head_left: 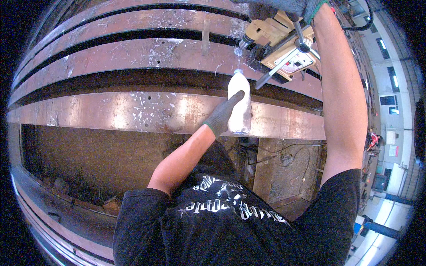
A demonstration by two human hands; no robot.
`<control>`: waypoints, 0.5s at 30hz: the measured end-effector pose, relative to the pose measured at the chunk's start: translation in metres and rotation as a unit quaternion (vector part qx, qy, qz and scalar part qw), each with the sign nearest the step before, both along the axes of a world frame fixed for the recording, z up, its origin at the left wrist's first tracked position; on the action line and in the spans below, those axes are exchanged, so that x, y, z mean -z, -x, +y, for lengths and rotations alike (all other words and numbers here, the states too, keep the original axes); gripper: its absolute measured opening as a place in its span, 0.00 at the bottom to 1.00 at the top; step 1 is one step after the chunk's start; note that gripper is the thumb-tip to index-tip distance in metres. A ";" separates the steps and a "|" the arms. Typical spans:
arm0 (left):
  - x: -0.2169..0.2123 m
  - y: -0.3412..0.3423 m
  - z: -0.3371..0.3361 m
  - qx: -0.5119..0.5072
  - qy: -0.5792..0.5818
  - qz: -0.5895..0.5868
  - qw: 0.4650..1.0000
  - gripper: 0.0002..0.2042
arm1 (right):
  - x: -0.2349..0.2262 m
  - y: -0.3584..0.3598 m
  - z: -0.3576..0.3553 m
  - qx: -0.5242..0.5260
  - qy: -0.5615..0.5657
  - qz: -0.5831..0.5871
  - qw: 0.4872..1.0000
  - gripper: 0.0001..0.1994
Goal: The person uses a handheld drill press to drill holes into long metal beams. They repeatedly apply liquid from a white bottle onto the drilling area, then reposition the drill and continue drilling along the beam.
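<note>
A plastic bottle (242, 111) is held in the gloved left hand (222, 113), over the nearest rust-brown steel beam (177, 111), with its pale blue cap (238, 71) pointed toward the chuck (245, 42) of a yellowish drilling machine (288, 57). The left grip is closed around the bottle's middle; the thumb is seen across its side, while the other fingers are largely hidden. Whitish content is seen through most of the bottle, and the wall looks clearer toward the base. Whether the base touches the beam cannot be told. A thin, pale line and a small translucent blob are seen between the cap and the chuck, but what they are cannot be made out.

The gloved right hand (284, 6) is placed at the top of the machine and is cut off by the upper edge; whether its grip is closed on anything cannot be told. The drill tip is hard to make out. Pale flecks and curled shavings are scattered over the beams. Part of the floor is covered by the black shirt (248, 235), and the distant objects at the right rim are too small to be identified.
</note>
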State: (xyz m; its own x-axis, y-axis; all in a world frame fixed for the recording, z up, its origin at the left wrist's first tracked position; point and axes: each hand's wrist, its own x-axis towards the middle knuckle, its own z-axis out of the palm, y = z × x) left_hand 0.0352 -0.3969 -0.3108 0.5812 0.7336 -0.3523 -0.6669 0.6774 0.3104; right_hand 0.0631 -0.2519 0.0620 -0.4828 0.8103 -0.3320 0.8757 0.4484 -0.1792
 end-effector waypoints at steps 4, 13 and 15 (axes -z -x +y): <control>-0.002 0.000 -0.001 -0.004 0.002 0.007 1.000 0.22 | 0.002 0.000 -0.001 0.004 -0.006 0.011 1.000 0.33; -0.004 0.000 -0.004 -0.006 0.002 -0.001 1.000 0.21 | 0.005 -0.001 0.002 0.000 -0.010 0.014 1.000 0.34; -0.004 0.001 -0.004 -0.002 -0.005 -0.009 1.000 0.21 | 0.012 -0.001 0.009 0.003 -0.004 0.022 1.000 0.34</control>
